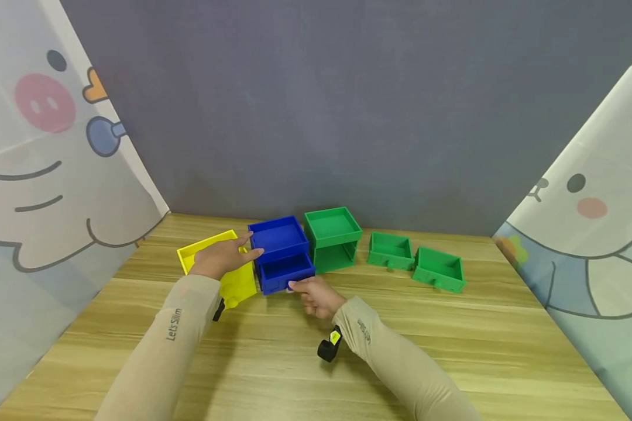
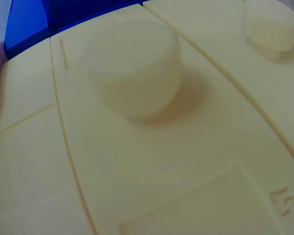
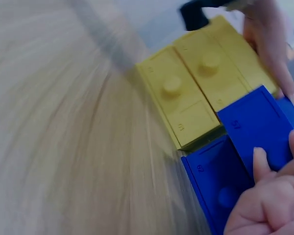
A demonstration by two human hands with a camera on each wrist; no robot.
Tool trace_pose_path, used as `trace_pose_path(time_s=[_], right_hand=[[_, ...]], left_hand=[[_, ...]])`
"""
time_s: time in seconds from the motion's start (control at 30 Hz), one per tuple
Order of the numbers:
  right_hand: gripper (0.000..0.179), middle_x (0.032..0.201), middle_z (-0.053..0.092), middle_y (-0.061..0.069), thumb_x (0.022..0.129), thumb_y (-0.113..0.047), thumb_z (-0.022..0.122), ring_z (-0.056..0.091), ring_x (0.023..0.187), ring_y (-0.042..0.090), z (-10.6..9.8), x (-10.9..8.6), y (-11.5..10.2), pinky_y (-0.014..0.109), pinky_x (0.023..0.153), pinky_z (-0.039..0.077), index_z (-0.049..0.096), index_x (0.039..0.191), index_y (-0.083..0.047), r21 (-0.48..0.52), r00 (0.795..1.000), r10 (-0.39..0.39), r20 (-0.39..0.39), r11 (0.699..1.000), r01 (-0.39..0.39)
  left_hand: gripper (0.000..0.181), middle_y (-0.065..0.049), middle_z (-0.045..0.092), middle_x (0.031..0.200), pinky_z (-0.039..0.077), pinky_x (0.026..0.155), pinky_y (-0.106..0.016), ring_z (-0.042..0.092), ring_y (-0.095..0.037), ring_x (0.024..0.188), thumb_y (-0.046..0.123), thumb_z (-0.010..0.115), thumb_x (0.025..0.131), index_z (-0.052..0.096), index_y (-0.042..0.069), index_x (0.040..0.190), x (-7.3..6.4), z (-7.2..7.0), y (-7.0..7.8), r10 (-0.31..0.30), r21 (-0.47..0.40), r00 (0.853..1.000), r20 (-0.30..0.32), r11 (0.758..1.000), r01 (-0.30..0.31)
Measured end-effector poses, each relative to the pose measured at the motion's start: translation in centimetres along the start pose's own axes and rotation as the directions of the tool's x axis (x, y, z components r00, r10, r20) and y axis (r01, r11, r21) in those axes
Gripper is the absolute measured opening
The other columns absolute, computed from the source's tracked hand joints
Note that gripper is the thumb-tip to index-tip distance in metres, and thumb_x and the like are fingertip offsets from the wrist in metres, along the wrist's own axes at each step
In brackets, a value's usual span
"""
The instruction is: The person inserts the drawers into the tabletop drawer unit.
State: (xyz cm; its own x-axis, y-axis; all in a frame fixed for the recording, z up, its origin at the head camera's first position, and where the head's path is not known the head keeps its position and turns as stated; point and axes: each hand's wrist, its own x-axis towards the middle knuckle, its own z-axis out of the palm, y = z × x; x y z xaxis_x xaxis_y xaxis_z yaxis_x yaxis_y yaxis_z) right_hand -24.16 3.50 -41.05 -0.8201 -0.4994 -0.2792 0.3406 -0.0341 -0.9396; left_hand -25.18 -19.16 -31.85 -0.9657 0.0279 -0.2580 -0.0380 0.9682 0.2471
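A small blue cabinet [image 1: 278, 235] with a tray-like top stands at the centre left, its upper drawer [image 1: 276, 283] pulled partway out. My right hand [image 1: 318, 298] pinches that drawer's knob, hidden under the fingers. In the right wrist view, a lower blue drawer [image 3: 213, 178] sits beneath the pulled-out one, further back. My left hand [image 1: 218, 257] reaches over a yellow cabinet [image 1: 244, 283], fingers extended to the blue cabinet's left edge. Round knobs mark the yellow drawers [image 3: 183, 105], both pushed in; one knob [image 2: 132, 68] fills much of the left wrist view.
A green cabinet [image 1: 333, 234] with its front gaping stands right of the blue one. Two loose green drawers [image 1: 391, 261] lie on the wooden table [image 1: 274, 362] further right. A grey wall [image 1: 326, 117] rises behind, with cartoon-printed panels on both sides.
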Motion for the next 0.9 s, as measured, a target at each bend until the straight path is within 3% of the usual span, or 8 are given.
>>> trace_pose_path(time_s=[0.17, 0.37, 0.6, 0.77, 0.9], right_hand=[[0.023, 0.045, 0.028, -0.013, 0.1, -0.019, 0.049, 0.025, 0.035, -0.003, -0.49, -0.29, 0.13, 0.014, 0.037, 0.019, 0.062, 0.089, -0.004, 0.183, 0.989, 0.107, 0.104, 0.975, -0.125], [0.031, 0.044, 0.034, -0.013, 0.1, -0.019, 0.049, 0.028, 0.035, -0.004, -0.54, -0.34, 0.52, 0.012, 0.037, 0.021, 0.067, 0.077, -0.009, 0.25, 0.989, 0.108, 0.097, 0.96, -0.13], [0.023, 0.044, 0.038, -0.013, 0.096, -0.018, 0.055, 0.028, 0.036, -0.003, -0.15, -0.2, 0.45, 0.013, 0.038, 0.02, 0.063, 0.079, -0.005, 0.176, 0.999, 0.035, -0.002, 0.984, -0.035], [0.022, 0.046, 0.043, -0.011, 0.096, -0.016, 0.055, 0.029, 0.036, -0.003, -0.16, 0.02, 0.18, 0.013, 0.037, 0.021, 0.063, 0.078, -0.007, 0.139, 0.999, 0.029, -0.03, 0.99, -0.025], [0.021, 0.046, 0.04, -0.011, 0.097, -0.017, 0.055, 0.026, 0.037, -0.002, -0.04, 0.23, -0.09, 0.014, 0.038, 0.02, 0.063, 0.082, -0.006, 0.119, 0.999, 0.014, -0.039, 0.993, -0.009]], left_hand=[[0.082, -0.025, 0.043, 0.142, 0.033, 0.052, -0.032, 0.055, -0.026, 0.066, 0.071, 0.035, 0.09, 0.019, 0.023, 0.155, 0.04, 0.02, 0.03, 0.005, 0.003, 1.0, -0.003, 1.0, -0.005], [0.083, -0.025, 0.042, 0.142, 0.033, 0.054, -0.033, 0.056, -0.027, 0.073, 0.072, 0.034, 0.09, 0.018, 0.023, 0.155, 0.12, 0.04, -0.01, -0.003, 0.003, 1.0, 0.001, 1.0, 0.003], [0.083, -0.025, 0.042, 0.142, 0.03, 0.051, -0.031, 0.054, -0.025, 0.066, 0.072, 0.034, 0.09, 0.019, 0.022, 0.155, 0.12, 0.14, -0.02, 0.007, 0.001, 1.0, -0.003, 1.0, -0.007], [0.083, -0.025, 0.042, 0.143, 0.03, 0.051, -0.031, 0.054, -0.025, 0.067, 0.073, 0.034, 0.09, 0.019, 0.023, 0.154, 0.12, 0.1, -0.12, 0.009, 0.008, 1.0, 0.0, 1.0, -0.009], [0.082, -0.024, 0.052, 0.134, 0.028, 0.05, -0.03, 0.049, -0.022, 0.059, 0.072, 0.034, 0.09, 0.02, 0.022, 0.154, 0.07, -0.03, -0.11, 0.015, 0.014, 1.0, -0.001, 1.0, -0.015]])
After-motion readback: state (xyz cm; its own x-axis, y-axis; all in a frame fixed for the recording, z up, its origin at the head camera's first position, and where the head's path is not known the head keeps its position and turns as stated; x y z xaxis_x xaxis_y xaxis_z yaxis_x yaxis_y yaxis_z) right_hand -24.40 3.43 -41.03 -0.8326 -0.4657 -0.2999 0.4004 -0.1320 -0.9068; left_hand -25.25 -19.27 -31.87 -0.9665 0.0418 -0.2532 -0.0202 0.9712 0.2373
